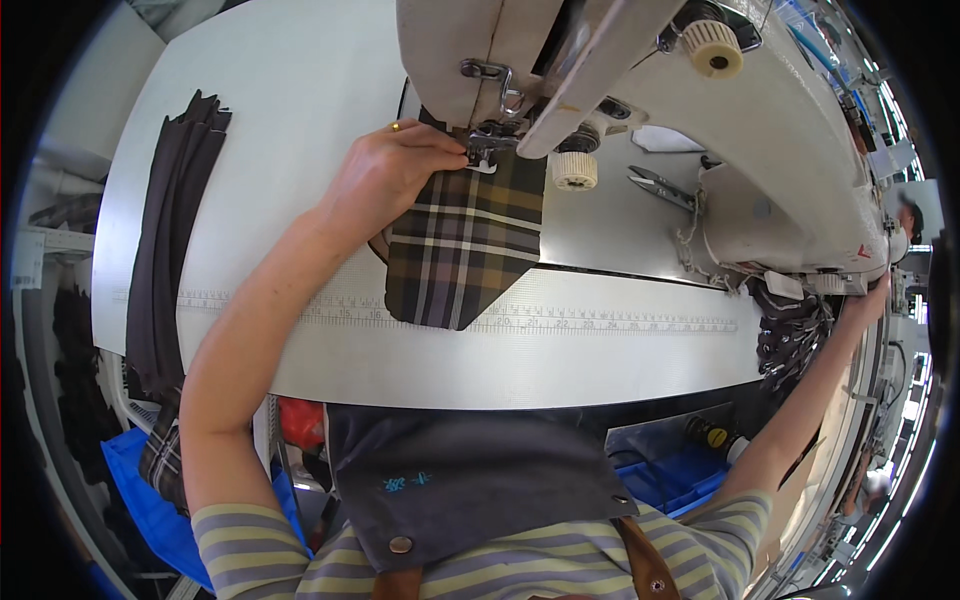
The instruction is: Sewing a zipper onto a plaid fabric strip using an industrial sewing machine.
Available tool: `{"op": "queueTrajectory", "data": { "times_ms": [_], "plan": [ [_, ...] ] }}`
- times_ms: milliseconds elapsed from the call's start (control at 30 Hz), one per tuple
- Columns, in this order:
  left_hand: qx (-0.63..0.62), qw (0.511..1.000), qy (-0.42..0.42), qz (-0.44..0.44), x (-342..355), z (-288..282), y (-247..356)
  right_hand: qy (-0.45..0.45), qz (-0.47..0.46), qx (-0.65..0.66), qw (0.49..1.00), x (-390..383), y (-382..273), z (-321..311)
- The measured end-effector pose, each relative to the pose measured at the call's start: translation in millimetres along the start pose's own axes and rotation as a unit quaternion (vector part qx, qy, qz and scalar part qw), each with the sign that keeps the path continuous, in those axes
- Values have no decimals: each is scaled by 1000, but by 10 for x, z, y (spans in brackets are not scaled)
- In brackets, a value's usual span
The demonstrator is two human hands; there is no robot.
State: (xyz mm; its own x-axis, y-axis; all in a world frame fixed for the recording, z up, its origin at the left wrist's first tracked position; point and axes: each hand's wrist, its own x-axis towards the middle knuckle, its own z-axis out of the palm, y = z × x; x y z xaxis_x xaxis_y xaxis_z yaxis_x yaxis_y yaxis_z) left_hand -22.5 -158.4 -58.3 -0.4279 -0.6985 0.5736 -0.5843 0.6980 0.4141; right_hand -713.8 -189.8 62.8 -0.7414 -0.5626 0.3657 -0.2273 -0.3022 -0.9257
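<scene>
My left hand (390, 170) is closed, fingertips pinched right beside the presser foot (482, 163) of a white sewing machine (780, 160); what they grip is too small to make out. Under the foot lies a brown plaid fabric piece (460, 250) with a slanted lower corner, partly covered by my hand. My right hand (867, 300) reaches to the machine's far right end, against its side, with its fingers mostly hidden.
Dark fabric strips (170, 240) lie at the table's (500, 370) left. Scissors (660, 188) rest right of the needle, and bunched dark material (790, 330) sits at the right. Blue bins (135, 480) stand below. Small figures of other people (910, 225) show at the far right.
</scene>
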Motion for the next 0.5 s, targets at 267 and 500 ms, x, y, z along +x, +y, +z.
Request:
{"op": "queueTrajectory", "data": {
  "times_ms": [267,500],
  "plan": [
    [-18,1000,14,9,23,27,-22,-96,74,-113,986,1157,-468,-615],
    [-16,1000,8,1,28,13,-14,-81,-5,140,987,-197,299,-324]
  ]
}}
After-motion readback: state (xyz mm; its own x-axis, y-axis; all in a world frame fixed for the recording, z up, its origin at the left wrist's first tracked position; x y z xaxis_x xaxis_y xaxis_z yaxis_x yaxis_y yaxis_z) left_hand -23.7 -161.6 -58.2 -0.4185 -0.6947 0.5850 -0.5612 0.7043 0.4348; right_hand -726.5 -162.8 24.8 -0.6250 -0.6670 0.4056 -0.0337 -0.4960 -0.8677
